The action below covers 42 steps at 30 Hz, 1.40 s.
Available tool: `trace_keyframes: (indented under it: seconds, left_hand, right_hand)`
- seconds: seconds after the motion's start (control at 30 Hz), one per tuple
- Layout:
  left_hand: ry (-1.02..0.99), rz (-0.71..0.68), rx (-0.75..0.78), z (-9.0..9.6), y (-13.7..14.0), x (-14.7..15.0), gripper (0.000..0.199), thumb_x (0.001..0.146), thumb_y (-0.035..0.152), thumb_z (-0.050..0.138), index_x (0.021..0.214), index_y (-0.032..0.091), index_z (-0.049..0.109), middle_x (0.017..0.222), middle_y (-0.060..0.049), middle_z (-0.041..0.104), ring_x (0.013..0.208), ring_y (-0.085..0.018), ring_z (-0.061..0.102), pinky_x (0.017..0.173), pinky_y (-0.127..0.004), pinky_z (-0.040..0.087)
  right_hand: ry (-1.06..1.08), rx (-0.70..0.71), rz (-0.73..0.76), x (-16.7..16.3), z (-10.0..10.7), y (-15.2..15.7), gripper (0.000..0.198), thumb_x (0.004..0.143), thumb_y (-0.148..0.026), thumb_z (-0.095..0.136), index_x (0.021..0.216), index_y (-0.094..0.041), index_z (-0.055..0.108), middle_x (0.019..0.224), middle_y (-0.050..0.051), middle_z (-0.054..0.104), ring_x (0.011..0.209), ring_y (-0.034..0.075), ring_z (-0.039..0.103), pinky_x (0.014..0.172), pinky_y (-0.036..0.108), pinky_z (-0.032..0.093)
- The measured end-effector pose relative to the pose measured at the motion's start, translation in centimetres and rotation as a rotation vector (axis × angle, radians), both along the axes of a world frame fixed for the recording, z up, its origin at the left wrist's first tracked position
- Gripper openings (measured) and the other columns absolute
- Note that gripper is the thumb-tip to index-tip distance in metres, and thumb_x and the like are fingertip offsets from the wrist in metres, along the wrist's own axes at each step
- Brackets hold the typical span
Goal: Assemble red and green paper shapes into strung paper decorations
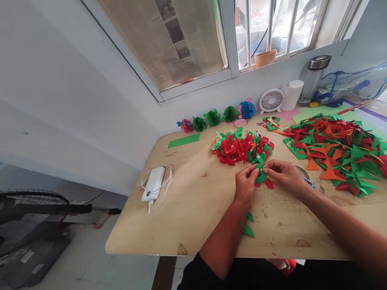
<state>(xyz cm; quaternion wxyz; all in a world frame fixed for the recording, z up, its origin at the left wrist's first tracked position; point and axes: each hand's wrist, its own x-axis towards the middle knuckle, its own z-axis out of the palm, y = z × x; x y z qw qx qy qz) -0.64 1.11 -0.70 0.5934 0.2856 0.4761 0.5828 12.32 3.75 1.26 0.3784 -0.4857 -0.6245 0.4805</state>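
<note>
Between my two hands is a green paper cut-out (261,176), held just above the wooden table. My left hand (246,180) pinches its left side between thumb and fingers. On the other side my right hand (281,173) has its fingertips closed at the paper's edge. Red paper pieces (269,184) show on the table below it. Right behind my hands lies a heap of red and green cut-outs (234,148), some with small pale patches. Green scraps (248,230) lie partly hidden by my left forearm. A roll of tape, it seems, (303,173) sits beside my right wrist.
A large pile of paper offcuts (335,149) covers the table's right. Folded paper figures (213,117), a small fan (271,100) and a glass bottle (316,78) line the wall. A white power bank (154,184) with cable lies left, near a green strip (184,140).
</note>
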Motion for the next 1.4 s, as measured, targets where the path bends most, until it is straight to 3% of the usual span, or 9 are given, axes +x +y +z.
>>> trace_keyframes:
  seconds: [0.23,0.47,0.63,1.03,1.4]
  left_hand:
    - [0.007,-0.05,-0.052,0.3,-0.2,-0.1,0.031,0.054,0.035,0.078,0.07,0.011,0.066,0.058,-0.001,0.059,0.051,-0.009,0.053,0.049,-0.021,0.044]
    - [0.045,0.015,-0.004,-0.4,0.3,-0.3,0.026,0.059,0.034,0.075,0.068,0.012,0.063,0.063,-0.001,0.062,0.052,-0.008,0.052,0.053,-0.02,0.043]
    - [0.08,-0.028,0.036,-0.6,0.4,-0.4,0.025,0.06,0.034,0.074,0.07,0.013,0.065,0.065,-0.002,0.064,0.056,-0.009,0.055,0.058,-0.022,0.045]
    - [0.09,-0.06,0.032,-0.3,0.2,-0.5,0.029,0.062,0.037,0.073,0.075,0.012,0.065,0.062,-0.001,0.061,0.051,-0.008,0.05,0.052,-0.022,0.042]
    - [0.287,-0.085,0.183,-0.7,0.1,-0.5,0.016,0.074,0.028,0.062,0.081,0.013,0.063,0.07,-0.001,0.062,0.057,-0.008,0.049,0.058,-0.02,0.041]
  right_hand:
    - [-0.059,0.058,-0.034,0.3,0.2,0.0,0.027,0.069,-0.046,0.062,0.069,-0.019,0.064,0.063,0.002,0.063,0.057,0.014,0.054,0.053,0.026,0.042]
    - [-0.032,0.003,-0.014,0.4,0.2,0.0,0.033,0.071,-0.051,0.062,0.071,-0.018,0.063,0.065,0.002,0.062,0.056,0.013,0.052,0.05,0.024,0.042]
    - [-0.047,0.002,-0.002,0.4,0.1,0.0,0.031,0.069,-0.05,0.062,0.069,-0.018,0.063,0.061,0.001,0.062,0.054,0.013,0.051,0.049,0.025,0.04]
    - [-0.033,-0.003,-0.032,0.2,-0.3,0.0,0.023,0.07,-0.042,0.062,0.072,-0.018,0.063,0.064,0.002,0.063,0.057,0.013,0.052,0.052,0.025,0.041]
    - [-0.177,0.189,-0.045,0.1,-0.2,-0.2,0.021,0.075,-0.038,0.056,0.069,-0.019,0.062,0.06,0.0,0.061,0.05,0.01,0.046,0.048,0.023,0.039]
